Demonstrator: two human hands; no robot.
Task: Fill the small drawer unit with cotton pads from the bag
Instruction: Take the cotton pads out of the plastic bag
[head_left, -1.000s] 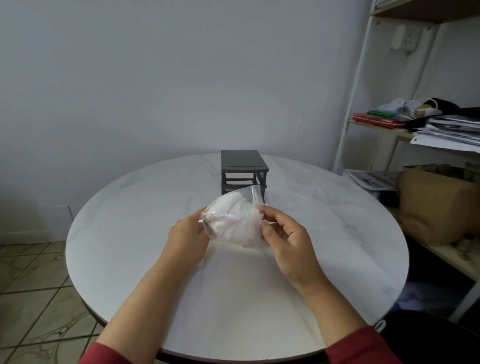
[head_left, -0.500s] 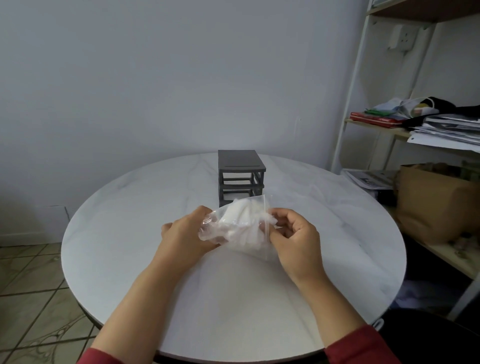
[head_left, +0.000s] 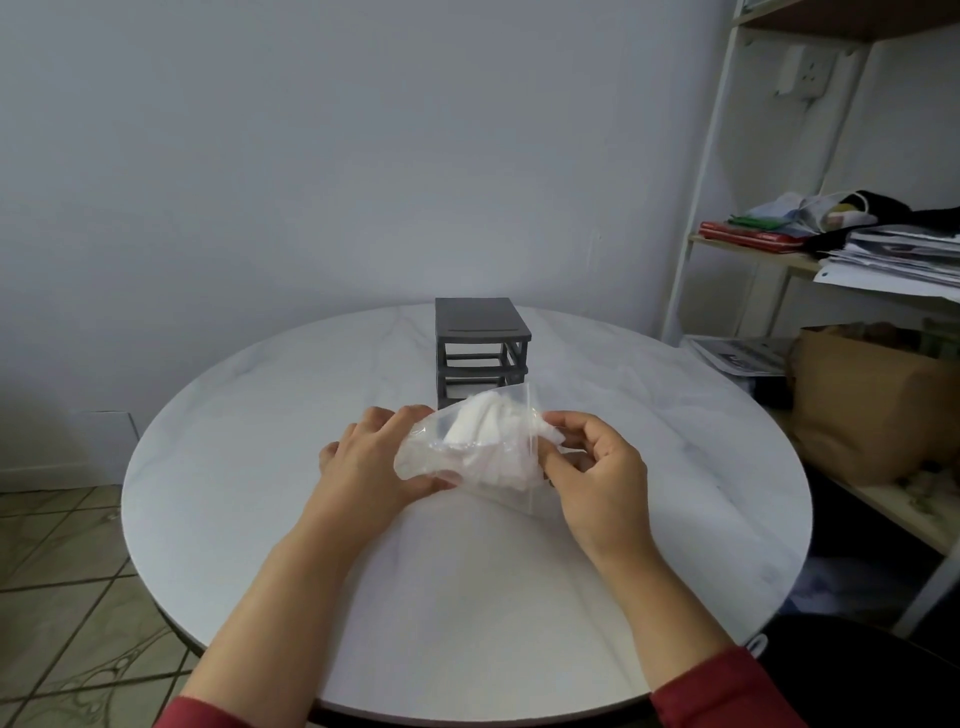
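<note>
While the left hand (head_left: 374, 462) grips one side of the clear bag (head_left: 511, 480) and the right hand (head_left: 597, 473) pinches at its other edge, both held just above the table (head_left: 260, 415), a sharp tug could tear the thin plastic or scatter the contents, since the bag looks slack and tilted. White cotton pads (head_left: 478, 426) sit bunched loosely inside it, a few poking out toward the right hand. Just behind it, the dark drawer unit (head_left: 480, 348) shows open frame slots, and I cannot tell whether they hold anything.
</note>
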